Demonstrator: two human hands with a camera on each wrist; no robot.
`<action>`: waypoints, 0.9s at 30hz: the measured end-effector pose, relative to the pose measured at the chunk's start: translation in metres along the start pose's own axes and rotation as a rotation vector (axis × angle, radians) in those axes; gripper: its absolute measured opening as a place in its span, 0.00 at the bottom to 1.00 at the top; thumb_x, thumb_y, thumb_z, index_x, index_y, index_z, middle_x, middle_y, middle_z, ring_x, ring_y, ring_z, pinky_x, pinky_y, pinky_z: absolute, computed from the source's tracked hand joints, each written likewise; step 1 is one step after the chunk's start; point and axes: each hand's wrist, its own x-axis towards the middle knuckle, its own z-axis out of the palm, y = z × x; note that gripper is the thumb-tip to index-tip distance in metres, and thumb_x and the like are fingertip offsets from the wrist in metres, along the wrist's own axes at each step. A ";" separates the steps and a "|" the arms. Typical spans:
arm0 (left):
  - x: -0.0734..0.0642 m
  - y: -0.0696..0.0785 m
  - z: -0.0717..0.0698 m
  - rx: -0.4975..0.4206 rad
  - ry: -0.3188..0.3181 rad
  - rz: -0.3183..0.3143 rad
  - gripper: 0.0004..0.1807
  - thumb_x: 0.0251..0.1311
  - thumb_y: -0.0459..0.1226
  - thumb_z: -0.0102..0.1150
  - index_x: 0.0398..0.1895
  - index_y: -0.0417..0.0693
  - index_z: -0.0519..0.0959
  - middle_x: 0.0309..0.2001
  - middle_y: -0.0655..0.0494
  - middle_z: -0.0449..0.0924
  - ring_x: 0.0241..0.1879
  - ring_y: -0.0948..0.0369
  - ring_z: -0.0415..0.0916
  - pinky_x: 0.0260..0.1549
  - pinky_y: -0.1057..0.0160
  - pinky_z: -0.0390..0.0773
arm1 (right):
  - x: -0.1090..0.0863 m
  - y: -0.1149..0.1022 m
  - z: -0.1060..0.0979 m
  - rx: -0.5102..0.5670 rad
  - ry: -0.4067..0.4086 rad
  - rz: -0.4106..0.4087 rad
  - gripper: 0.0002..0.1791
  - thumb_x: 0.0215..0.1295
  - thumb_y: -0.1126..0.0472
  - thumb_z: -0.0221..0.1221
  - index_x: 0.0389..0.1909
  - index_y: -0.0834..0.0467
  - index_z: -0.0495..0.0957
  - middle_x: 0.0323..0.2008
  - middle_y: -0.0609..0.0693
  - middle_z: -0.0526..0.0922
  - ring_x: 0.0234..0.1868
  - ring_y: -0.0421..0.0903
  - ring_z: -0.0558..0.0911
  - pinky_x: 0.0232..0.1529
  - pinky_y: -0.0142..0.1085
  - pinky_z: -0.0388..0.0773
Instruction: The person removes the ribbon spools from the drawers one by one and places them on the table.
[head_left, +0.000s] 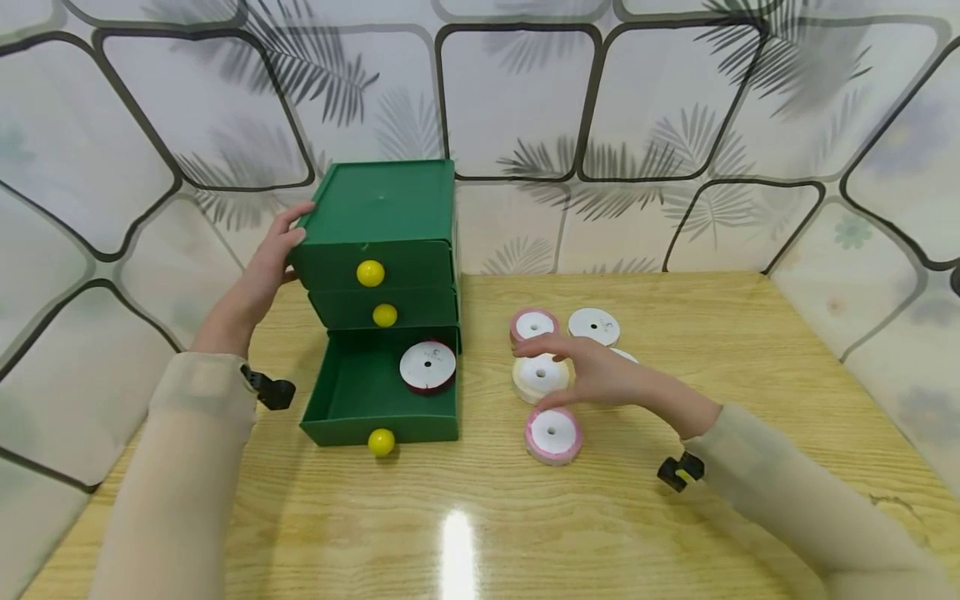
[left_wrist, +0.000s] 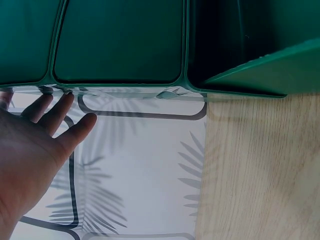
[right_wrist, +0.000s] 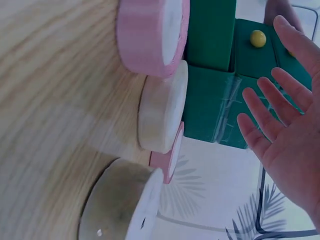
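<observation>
A green drawer cabinet with yellow knobs stands on the left, its bottom drawer pulled out. In that drawer lies a ribbon spool with a white face and dark red edge. My left hand rests against the cabinet's upper left side, fingers extended. Above the loose spools, my right hand hovers with fingers spread, holding nothing. Nearest it are a cream ribbon spool and a pink ribbon spool. Another pink spool lies behind. In the right wrist view, an olive-gold spool appears too.
A white-faced spool lies at the back right; another one is mostly hidden by my right hand. All sit on a wood-grain table. Patterned sheeting with leaf prints encloses the back and sides.
</observation>
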 end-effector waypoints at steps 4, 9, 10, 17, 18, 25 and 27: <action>0.000 -0.001 0.000 -0.003 0.001 -0.004 0.32 0.73 0.54 0.32 0.78 0.63 0.45 0.77 0.53 0.32 0.72 0.42 0.41 0.63 0.34 0.44 | 0.012 -0.001 -0.001 0.061 -0.036 0.022 0.36 0.53 0.58 0.73 0.64 0.59 0.73 0.63 0.50 0.73 0.64 0.48 0.69 0.59 0.51 0.68; 0.001 -0.001 0.000 -0.007 0.000 -0.002 0.32 0.73 0.54 0.32 0.78 0.63 0.45 0.77 0.53 0.31 0.72 0.42 0.40 0.63 0.33 0.43 | 0.029 0.000 0.000 0.095 -0.048 -0.003 0.36 0.53 0.59 0.73 0.64 0.60 0.72 0.62 0.50 0.73 0.60 0.49 0.73 0.59 0.55 0.67; 0.001 -0.001 0.000 -0.006 0.001 0.000 0.32 0.73 0.54 0.32 0.78 0.63 0.45 0.77 0.53 0.32 0.72 0.41 0.40 0.63 0.33 0.43 | 0.033 0.001 0.001 0.098 -0.049 -0.009 0.36 0.54 0.59 0.73 0.64 0.60 0.71 0.62 0.50 0.72 0.60 0.50 0.73 0.59 0.56 0.67; 0.002 -0.001 0.000 -0.015 0.002 -0.001 0.32 0.73 0.54 0.32 0.77 0.63 0.46 0.77 0.54 0.32 0.72 0.42 0.41 0.63 0.34 0.44 | 0.061 -0.007 0.000 0.049 -0.084 0.007 0.36 0.55 0.57 0.72 0.65 0.58 0.71 0.62 0.50 0.73 0.60 0.47 0.71 0.55 0.52 0.70; 0.002 -0.001 -0.001 -0.017 0.001 0.000 0.32 0.73 0.54 0.32 0.78 0.63 0.46 0.77 0.53 0.32 0.72 0.42 0.41 0.63 0.34 0.43 | 0.064 -0.009 0.000 0.027 -0.088 0.013 0.36 0.55 0.56 0.72 0.66 0.56 0.71 0.62 0.49 0.74 0.60 0.45 0.72 0.55 0.51 0.70; 0.002 -0.002 -0.001 -0.018 0.004 -0.004 0.32 0.73 0.53 0.32 0.77 0.63 0.46 0.77 0.54 0.32 0.71 0.42 0.42 0.63 0.34 0.44 | 0.087 -0.017 0.013 0.012 -0.144 -0.004 0.35 0.57 0.55 0.71 0.66 0.56 0.71 0.64 0.48 0.72 0.63 0.45 0.69 0.63 0.47 0.65; 0.002 -0.002 -0.001 -0.021 0.006 -0.004 0.32 0.73 0.53 0.32 0.77 0.63 0.46 0.77 0.54 0.32 0.72 0.42 0.42 0.63 0.34 0.44 | 0.094 -0.019 0.018 0.014 -0.156 -0.026 0.35 0.56 0.56 0.71 0.65 0.59 0.71 0.64 0.50 0.72 0.64 0.46 0.69 0.63 0.48 0.64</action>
